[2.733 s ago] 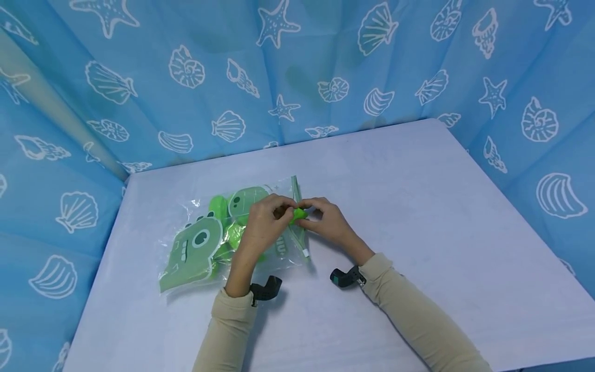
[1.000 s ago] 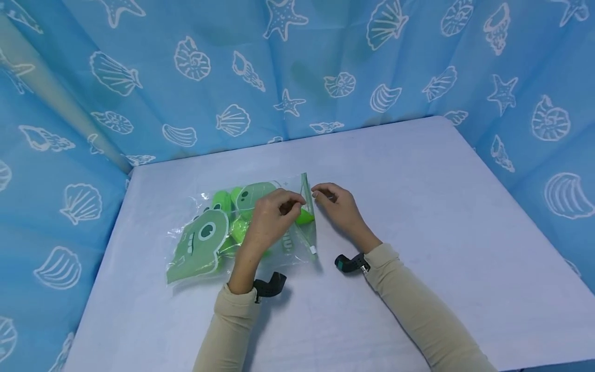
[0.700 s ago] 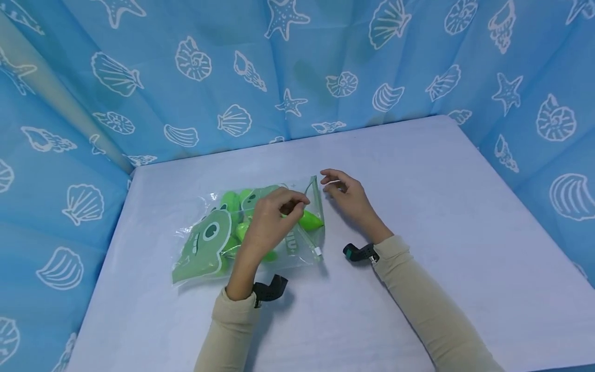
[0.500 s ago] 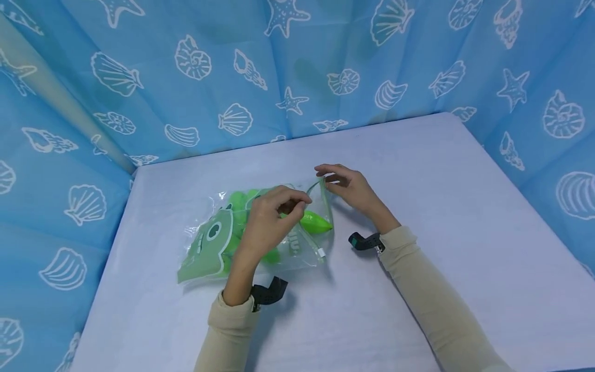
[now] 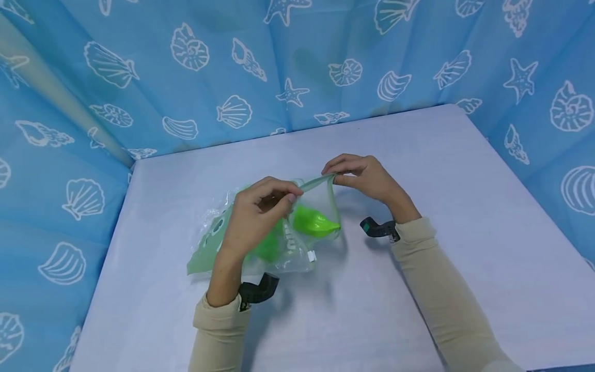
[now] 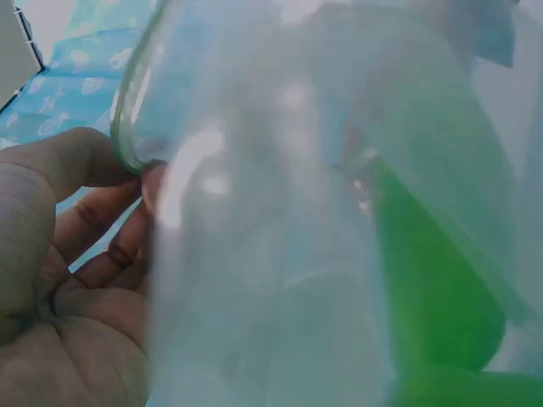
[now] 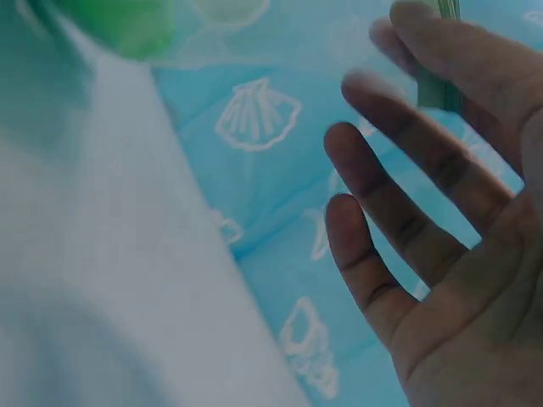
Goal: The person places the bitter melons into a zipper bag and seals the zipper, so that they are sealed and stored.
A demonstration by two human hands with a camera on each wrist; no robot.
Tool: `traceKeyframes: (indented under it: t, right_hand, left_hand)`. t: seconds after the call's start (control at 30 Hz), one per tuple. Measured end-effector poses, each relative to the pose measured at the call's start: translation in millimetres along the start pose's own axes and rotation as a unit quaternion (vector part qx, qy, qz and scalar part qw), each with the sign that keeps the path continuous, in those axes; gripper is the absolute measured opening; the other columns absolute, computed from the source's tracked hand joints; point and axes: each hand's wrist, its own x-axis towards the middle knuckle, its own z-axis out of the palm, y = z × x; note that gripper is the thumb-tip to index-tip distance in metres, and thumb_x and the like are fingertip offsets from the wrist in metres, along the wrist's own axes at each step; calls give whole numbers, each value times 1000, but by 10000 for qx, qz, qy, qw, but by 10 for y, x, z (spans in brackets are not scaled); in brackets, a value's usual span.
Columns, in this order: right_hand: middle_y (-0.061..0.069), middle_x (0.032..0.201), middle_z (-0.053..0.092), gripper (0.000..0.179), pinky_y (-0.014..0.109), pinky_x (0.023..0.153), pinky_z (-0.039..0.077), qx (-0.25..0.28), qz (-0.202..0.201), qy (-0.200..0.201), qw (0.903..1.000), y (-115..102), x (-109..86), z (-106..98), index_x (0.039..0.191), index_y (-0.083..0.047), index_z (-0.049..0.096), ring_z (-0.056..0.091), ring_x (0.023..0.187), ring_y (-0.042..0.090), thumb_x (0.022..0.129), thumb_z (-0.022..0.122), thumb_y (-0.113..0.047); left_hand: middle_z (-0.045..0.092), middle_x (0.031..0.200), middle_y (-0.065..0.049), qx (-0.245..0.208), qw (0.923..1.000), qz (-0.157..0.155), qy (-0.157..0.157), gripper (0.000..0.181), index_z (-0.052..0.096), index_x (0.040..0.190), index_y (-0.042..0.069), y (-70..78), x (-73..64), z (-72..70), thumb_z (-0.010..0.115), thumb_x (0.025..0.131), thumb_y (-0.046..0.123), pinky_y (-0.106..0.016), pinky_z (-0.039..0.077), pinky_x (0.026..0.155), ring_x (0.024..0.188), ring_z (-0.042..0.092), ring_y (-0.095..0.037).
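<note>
A clear zip bag (image 5: 297, 261) with green cartoon print lies on the table, several green things inside it. My left hand (image 5: 253, 212) pinches the rim of its mouth between thumb and index finger. At the mouth's far corner, my right hand (image 5: 367, 175) pinches the green zip strip (image 7: 437, 93) with thumb and index finger, its other fingers spread. The mouth gapes between both hands. A bright green pointed thing (image 5: 316, 223) lies just inside, its tip at the opening. In the left wrist view, the blurred plastic covers most of the scene.
A white slider (image 5: 311, 256) sits at the near end of the bag's zip. The white table (image 5: 441, 170) extends on all sides of the bag. A blue curtain (image 5: 302, 51) with shell prints hangs behind it and at both sides.
Earlier both hands were at the pointed green thing; my right hand then left it and moved up right to the bag's far corner. The mouth is now lifted and spread wider.
</note>
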Motion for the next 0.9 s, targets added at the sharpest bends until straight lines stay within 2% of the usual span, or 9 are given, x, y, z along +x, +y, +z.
traceKeyframes:
  t: [0.13,0.23,0.4,0.53,0.63,0.7,0.77,0.83,0.9]
  right_hand:
    - [12,116,66,17,35,92,52,27,-422,410,9983,-153,-35,-11,107,0,75,59,113,25,93,67,2]
    - [14,107,68,14,35,91,52,136,-856,797,9930,-271,-52,-8,102,3,75,62,104,26,91,67,7]
    - [18,92,69,8,32,79,56,460,-1438,1495,9772,-528,-101,-11,95,10,73,66,83,24,88,69,10]
    - [17,88,70,8,29,76,54,22,-1810,1974,9635,-756,-121,-9,93,10,73,66,80,22,86,70,9]
    - [14,86,70,9,28,76,52,-378,-1993,2275,9524,-863,-114,3,92,11,73,64,79,21,84,69,12]
    - [12,85,69,10,27,75,51,-599,-2076,2393,9466,-894,-108,6,92,13,72,62,79,19,83,68,15]
    - [9,85,69,12,26,74,50,-855,-2079,2496,9419,-909,-107,6,93,13,72,61,79,16,82,68,16]
    - [8,85,68,13,25,74,50,-1030,-2050,2598,9380,-914,-112,2,93,12,72,61,79,15,82,68,16]
    - [8,85,68,11,26,75,51,-1070,-1983,2734,9351,-917,-121,1,93,12,73,62,80,15,83,68,15]
  left_hand:
    - [67,100,-6,-227,9997,126,24,16,74,108,5,38,-5,-9,63,97,2,-29,51,67,76,60,-23]
    - [66,105,-7,-179,9995,225,-105,23,70,119,6,85,-5,-35,65,96,4,-31,52,72,84,62,-23]
    - [59,117,-8,447,9965,386,-584,55,55,138,12,307,-79,-138,69,94,42,-35,52,83,93,62,-22]
    - [51,126,-5,1058,9866,735,-1005,84,40,141,11,648,-204,-78,68,83,66,-37,46,85,98,53,-22]
    - [42,133,-5,1829,9686,1022,-1340,96,32,140,15,883,-304,130,77,73,67,-38,43,88,107,47,-19]
    - [37,139,-7,2548,9470,1179,-1559,98,31,140,19,972,-377,285,80,69,66,-38,43,89,112,45,-19]
    - [33,144,-7,3312,9191,1282,-1704,99,35,142,22,1016,-444,405,84,66,62,-40,42,96,119,44,-21]
    - [29,149,-8,3924,8942,1296,-1724,94,37,144,25,1030,-501,468,84,69,56,-42,40,99,124,42,-24]
    - [30,149,-10,4233,8833,1279,-1556,87,41,143,24,1027,-524,476,85,72,45,-44,38,102,127,41,-27]
